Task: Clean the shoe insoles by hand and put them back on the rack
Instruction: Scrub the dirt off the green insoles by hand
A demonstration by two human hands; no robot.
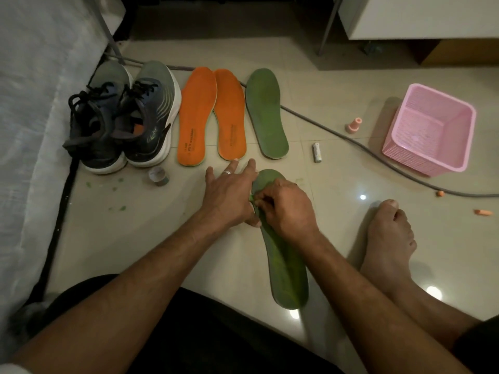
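bed [35, 109]: far left, pale cover, runs along the floor edge
sneakers [121, 117]: dark pair, white soles, side by side just beside the bed, toes pointing away
small tin [158, 176]: on the floor [337, 85] just in front of the sneakers
green flecks [118, 208]: scattered on the tile near the bed
orange insoles [212, 114]: two, flat on the floor, edges overlapping, right of the sneakers
far green insole [266, 114]: flat, just right of the orange pair, apart from them
left hand [229, 197]: fingers straight and spread, palm down, thumb side against the edge of the near green insole; ring on one finger
near green insole [287, 268]: flat on the floor in front of the person, toe end under the hands
right hand [287, 209]: on top of the near insole's upper half, fingers curled, tips pinching at its left edge
battery [317, 152]: lying on the floor right of the far green insole
cable [359, 147]: runs diagonally across the floor behind the insoles
pink cap [353, 125]: upright, near the basket
pink basket [432, 155]: tilted, right side
bare foot [388, 238]: flat on the tile, right of the near insole
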